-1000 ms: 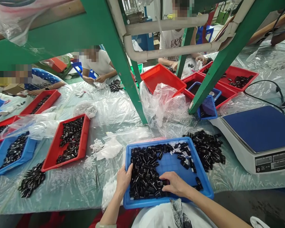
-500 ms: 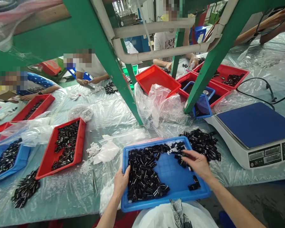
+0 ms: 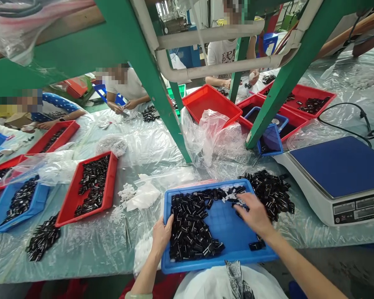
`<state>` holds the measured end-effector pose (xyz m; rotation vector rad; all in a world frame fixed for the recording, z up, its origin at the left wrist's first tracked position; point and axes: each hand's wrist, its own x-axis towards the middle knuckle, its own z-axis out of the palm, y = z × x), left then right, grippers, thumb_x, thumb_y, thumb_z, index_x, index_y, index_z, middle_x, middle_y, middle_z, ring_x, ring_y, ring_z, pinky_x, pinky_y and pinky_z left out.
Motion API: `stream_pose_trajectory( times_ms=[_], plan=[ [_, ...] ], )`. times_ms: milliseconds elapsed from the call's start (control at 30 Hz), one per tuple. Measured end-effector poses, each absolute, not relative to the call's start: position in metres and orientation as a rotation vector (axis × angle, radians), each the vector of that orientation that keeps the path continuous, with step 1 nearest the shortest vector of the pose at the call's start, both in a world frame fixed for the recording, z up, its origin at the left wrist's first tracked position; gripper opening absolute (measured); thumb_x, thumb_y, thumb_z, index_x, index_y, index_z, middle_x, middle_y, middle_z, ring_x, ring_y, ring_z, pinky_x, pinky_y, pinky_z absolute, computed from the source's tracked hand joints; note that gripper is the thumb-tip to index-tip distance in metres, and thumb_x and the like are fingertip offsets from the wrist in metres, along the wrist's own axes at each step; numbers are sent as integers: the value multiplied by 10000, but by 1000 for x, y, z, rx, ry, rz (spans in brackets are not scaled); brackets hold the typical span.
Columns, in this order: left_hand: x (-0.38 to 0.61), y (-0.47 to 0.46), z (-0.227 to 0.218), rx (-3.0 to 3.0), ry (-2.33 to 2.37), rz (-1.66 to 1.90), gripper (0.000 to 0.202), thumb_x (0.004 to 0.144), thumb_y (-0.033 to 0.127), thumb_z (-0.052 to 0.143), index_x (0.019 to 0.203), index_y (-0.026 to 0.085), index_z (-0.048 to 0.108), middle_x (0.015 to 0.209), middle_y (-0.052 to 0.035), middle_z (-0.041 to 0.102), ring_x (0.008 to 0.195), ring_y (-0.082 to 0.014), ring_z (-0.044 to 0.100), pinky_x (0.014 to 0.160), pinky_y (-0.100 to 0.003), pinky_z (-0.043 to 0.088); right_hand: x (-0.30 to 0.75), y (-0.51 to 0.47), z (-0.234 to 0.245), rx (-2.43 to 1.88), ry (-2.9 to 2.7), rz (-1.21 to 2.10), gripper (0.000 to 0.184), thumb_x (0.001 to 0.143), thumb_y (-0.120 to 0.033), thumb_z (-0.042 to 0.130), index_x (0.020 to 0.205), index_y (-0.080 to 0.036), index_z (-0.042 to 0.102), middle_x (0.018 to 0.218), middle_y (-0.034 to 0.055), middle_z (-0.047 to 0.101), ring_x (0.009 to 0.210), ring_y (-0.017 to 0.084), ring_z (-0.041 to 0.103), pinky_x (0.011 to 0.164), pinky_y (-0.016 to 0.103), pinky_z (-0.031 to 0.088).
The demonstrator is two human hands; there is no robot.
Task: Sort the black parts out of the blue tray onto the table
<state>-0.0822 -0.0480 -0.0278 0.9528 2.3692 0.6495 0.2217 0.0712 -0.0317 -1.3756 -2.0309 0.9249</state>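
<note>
blue tray [image 3: 225, 226]: shallow rigid plastic, gridded floor, near edge of film-covered bench [image 3: 90, 245] | black parts [image 3: 190, 230]: small glossy oblongs heaped left | left hand [image 3: 161, 236]: fingers clasp left rim | right hand [image 3: 254, 214]: fingers spread on far-right pieces

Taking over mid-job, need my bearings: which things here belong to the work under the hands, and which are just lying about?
In hand: blue tray, black parts in it, left hand gripping its left edge, right hand on parts at its far side.
Lying about: scale, red tray of parts, empty red tray, clear bags, white bits.
</note>
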Motion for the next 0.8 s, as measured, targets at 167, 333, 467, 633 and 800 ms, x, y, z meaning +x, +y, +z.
stream_pose_trajectory(
  times_ms=[167,333,467,633,800],
  plan=[
    [-81,-49,-27,959,2372,675,381,705,543,466,554,200,537,497,-10,555,506,-181,493,550,-311,393,162,12,-33,-877,-2517,1538,302,677,-101,674,956,-211,633,967,41,598,913,209,554,794,325,473],
    [-80,-49,-27,950,2353,686,376,707,537,469,568,196,544,533,-24,590,542,-190,513,581,-315,399,145,-2,-35,-930,-2797,1395,345,635,-169,755,952,-178,621,1005,62,568,911,225,530,765,328,465],
    [-79,-49,-25,939,2334,701,380,709,545,474,588,195,559,560,-28,614,573,-203,541,592,-315,413,150,-2,-40,-945,-2698,1453,244,640,-119,728,866,-168,650,950,48,573,856,197,533,717,299,454],
    [-80,-48,-24,915,2326,700,404,702,562,479,627,183,598,597,-45,650,602,-225,574,606,-331,435,157,-6,-53,-1091,-2350,1606,188,568,-79,758,694,-210,708,833,8,584,758,159,559,654,267,434],
    [-81,-47,-25,898,2317,701,405,692,556,481,685,180,632,665,-66,690,651,-245,607,641,-345,454,158,-3,-55,-1180,-2003,1747,189,570,-56,708,606,-242,715,729,-18,631,679,141,588,609,243,421]
  ],
)
